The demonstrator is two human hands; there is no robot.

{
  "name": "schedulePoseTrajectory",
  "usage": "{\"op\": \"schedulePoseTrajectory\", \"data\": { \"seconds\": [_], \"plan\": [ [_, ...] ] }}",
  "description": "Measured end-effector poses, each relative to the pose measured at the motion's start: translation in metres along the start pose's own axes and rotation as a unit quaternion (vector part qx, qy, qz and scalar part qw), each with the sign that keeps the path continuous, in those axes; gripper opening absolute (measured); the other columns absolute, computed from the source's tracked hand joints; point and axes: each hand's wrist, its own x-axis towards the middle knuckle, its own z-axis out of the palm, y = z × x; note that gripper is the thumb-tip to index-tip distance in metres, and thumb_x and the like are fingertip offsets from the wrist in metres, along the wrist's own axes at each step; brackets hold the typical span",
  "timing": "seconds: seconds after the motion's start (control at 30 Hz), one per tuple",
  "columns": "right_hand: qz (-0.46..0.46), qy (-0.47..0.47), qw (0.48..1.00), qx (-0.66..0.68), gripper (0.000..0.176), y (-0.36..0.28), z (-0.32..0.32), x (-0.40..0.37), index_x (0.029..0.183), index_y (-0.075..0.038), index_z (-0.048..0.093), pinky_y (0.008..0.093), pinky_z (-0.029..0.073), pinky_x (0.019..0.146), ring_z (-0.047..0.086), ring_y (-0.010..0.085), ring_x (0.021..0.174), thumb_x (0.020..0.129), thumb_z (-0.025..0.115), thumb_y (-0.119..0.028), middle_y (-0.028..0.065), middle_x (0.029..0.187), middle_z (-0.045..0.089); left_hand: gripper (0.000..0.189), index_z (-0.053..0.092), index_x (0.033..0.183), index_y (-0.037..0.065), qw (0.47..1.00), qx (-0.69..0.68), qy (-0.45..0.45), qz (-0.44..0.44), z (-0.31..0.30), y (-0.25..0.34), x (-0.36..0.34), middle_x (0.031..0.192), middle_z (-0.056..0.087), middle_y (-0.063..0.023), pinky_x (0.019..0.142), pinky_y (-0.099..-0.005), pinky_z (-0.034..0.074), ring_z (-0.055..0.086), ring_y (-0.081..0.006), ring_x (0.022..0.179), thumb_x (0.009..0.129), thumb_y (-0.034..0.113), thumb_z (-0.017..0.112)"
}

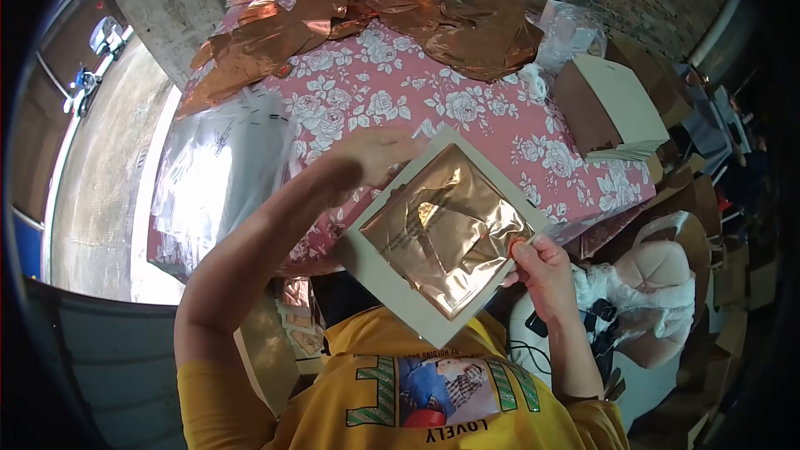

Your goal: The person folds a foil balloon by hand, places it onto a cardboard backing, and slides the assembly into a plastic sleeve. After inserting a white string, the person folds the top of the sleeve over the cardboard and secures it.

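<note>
A pale square card [367, 254] with folded copper-coloured foil [450, 242] on its face is held tilted in front of my chest. The foil has a glossy, clear-plastic look and faint dark print. My right hand [543, 273] pinches the card's right edge between thumb and fingers, with a small red-orange spot beside the thumb. At the upper left edge is my left hand [383, 154], slightly blurred, its fingertips partly lost against the card and a bit of clear plastic. Whether it grips the edge cannot be made out.
A flowered pink tablecloth [375, 104] covers the table. Crumpled copper foil sheets [475, 29] lie at the back, clear plastic bags [221, 167] on the left. A stack of card [604, 108] stands at the right. Below it is a white padded seat [654, 292]; cartons crowd the right side.
</note>
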Motion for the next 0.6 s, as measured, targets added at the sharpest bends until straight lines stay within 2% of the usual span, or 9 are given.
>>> {"op": "schedulePoseTrajectory", "data": {
  "seconds": [0.13,0.2,0.23,0.3,0.37,0.4,0.47,0.53,0.6],
  "plan": [
    [0.008,0.008,1.0,-0.003,0.02,-0.005,-0.004,0.004,0.106,-0.002,0.063,0.0244,0.056,0.06,0.061,0.0096,0.073,0.093,0.062,-0.017,0.0019,0.088,0.063,0.036,0.058,0.118,-0.001,0.996,-0.086,-0.039,0.005,0.003,-0.01,0.009,0.108,0.066,-0.0086,0.086,-0.026,0.047,0.061,-0.0137,0.091,0.097,0.028,0.055],
    [0.027,-0.006,1.0,0.005,0.021,-0.007,-0.005,0.004,0.106,-0.002,0.063,0.0243,0.055,0.061,0.061,0.0096,0.072,0.094,0.061,-0.019,0.0018,0.088,0.063,0.035,0.066,0.106,0.005,0.989,-0.132,-0.063,0.033,0.003,-0.018,0.01,0.089,0.063,-0.0025,0.07,-0.0279,0.041,0.052,-0.0112,0.079,0.092,0.036,0.06],
    [0.03,-0.004,1.0,0.005,0.021,-0.007,-0.006,0.005,0.106,-0.002,0.063,0.0243,0.055,0.061,0.061,0.0096,0.072,0.094,0.061,-0.019,0.0018,0.088,0.063,0.035,0.066,0.106,0.005,0.988,-0.134,-0.065,0.031,0.002,-0.021,0.01,0.089,0.063,-0.0025,0.07,-0.0279,0.041,0.052,-0.0112,0.079,0.092,0.036,0.06],
    [0.025,0.002,0.997,0.075,0.021,-0.006,-0.009,0.006,0.107,-0.002,0.063,0.025,0.053,0.065,0.061,0.0098,0.073,0.095,0.059,-0.019,0.0019,0.089,0.063,0.036,0.065,0.108,0.001,0.996,-0.093,0.016,0.001,0.003,-0.027,0.011,0.089,0.064,-0.0047,0.073,-0.0291,0.042,0.054,-0.0125,0.082,0.093,0.033,0.061],
    [0.032,0.01,0.995,0.099,0.021,-0.012,-0.005,0.003,0.108,-0.002,0.063,0.0257,0.053,0.068,0.062,0.0099,0.078,0.097,0.057,-0.019,0.0017,0.089,0.064,0.039,0.062,0.113,-0.002,0.993,-0.114,0.023,-0.018,0.001,-0.037,0.015,0.101,0.064,-0.009,0.084,-0.0316,0.043,0.057,-0.0167,0.095,0.093,0.031,0.06],
    [0.035,0.003,0.994,0.104,0.021,-0.016,-0.004,0.002,0.109,-0.002,0.063,0.0258,0.053,0.068,0.063,0.0099,0.079,0.097,0.056,-0.018,0.0017,0.09,0.064,0.041,0.059,0.117,-0.004,0.987,-0.145,0.052,-0.039,0.009,-0.022,0.004,0.114,0.062,-0.0127,0.092,-0.0349,0.043,0.057,-0.0208,0.105,0.093,0.03,0.059],
    [0.029,-0.001,0.996,0.082,0.021,-0.014,-0.007,0.004,0.11,-0.002,0.063,0.0264,0.053,0.067,0.063,0.0106,0.079,0.097,0.057,-0.018,0.0018,0.091,0.064,0.041,0.057,0.118,-0.004,0.979,-0.198,0.02,-0.05,0.01,-0.017,0.002,0.119,0.06,-0.0149,0.096,-0.0388,0.042,0.057,-0.0233,0.11,0.094,0.029,0.058],
    [0.031,0.021,0.997,0.06,0.019,-0.012,-0.005,0.007,0.107,-0.002,0.063,0.0269,0.054,0.066,0.064,0.0107,0.076,0.096,0.057,-0.017,0.0025,0.089,0.065,0.039,0.057,0.117,-0.004,0.973,-0.224,-0.013,-0.058,0.006,-0.018,0.004,0.117,0.061,-0.0143,0.097,-0.039,0.041,0.057,-0.0229,0.109,0.095,0.028,0.057],
    [0.038,0.039,0.997,0.062,0.016,-0.013,-0.002,0.01,0.1,-0.003,0.064,0.0262,0.053,0.065,0.063,0.0099,0.071,0.096,0.058,-0.017,0.0022,0.083,0.065,0.035,0.057,0.115,0.0,0.963,-0.264,-0.048,-0.021,0.005,-0.019,0.004,0.117,0.061,-0.0119,0.095,-0.0363,0.043,0.058,-0.0202,0.109,0.096,0.03,0.055]
  ]
}}
